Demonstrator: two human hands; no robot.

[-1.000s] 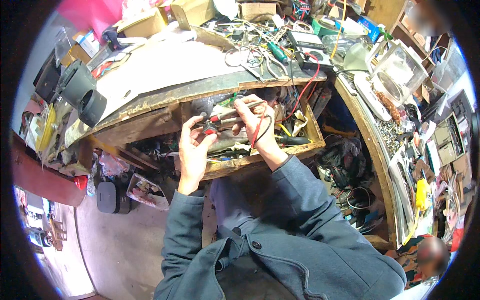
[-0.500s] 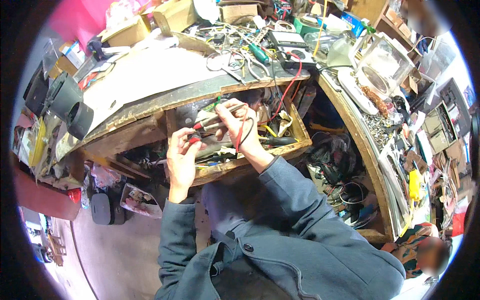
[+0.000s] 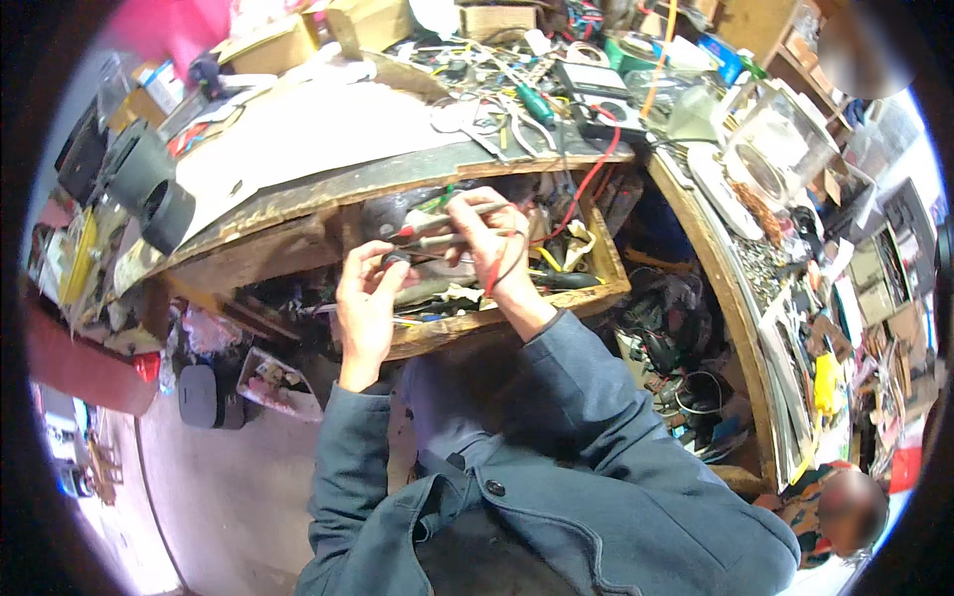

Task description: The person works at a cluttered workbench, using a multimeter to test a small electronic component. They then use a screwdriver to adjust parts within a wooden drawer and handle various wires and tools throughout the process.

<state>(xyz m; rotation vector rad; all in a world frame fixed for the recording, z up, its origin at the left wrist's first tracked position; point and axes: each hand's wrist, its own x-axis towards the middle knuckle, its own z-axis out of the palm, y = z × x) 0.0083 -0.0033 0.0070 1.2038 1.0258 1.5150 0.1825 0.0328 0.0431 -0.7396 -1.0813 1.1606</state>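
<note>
- Closest are the dark coat sleeves (image 3: 596,382) of the person.
- The left hand (image 3: 366,303) pinches a small dark part (image 3: 396,258) between its thumb and fingers, over the drawer.
- The right hand (image 3: 487,238) holds two thin test probes (image 3: 433,241), side by side. Their tips point at the small dark part; I cannot tell if they touch it.
- Under both hands is the wooden drawer (image 3: 477,327), full of odds and ends.
- A red wire (image 3: 573,223) goes from near the right hand up to the meter (image 3: 597,121) on the bench (image 3: 393,171). The marks on the meter are too small to read.
- Pliers (image 3: 537,132) and a green-handled tool (image 3: 535,103) lie left of the meter.
- Farther back is a blue box (image 3: 719,60); its print is too blurry to read.
</note>
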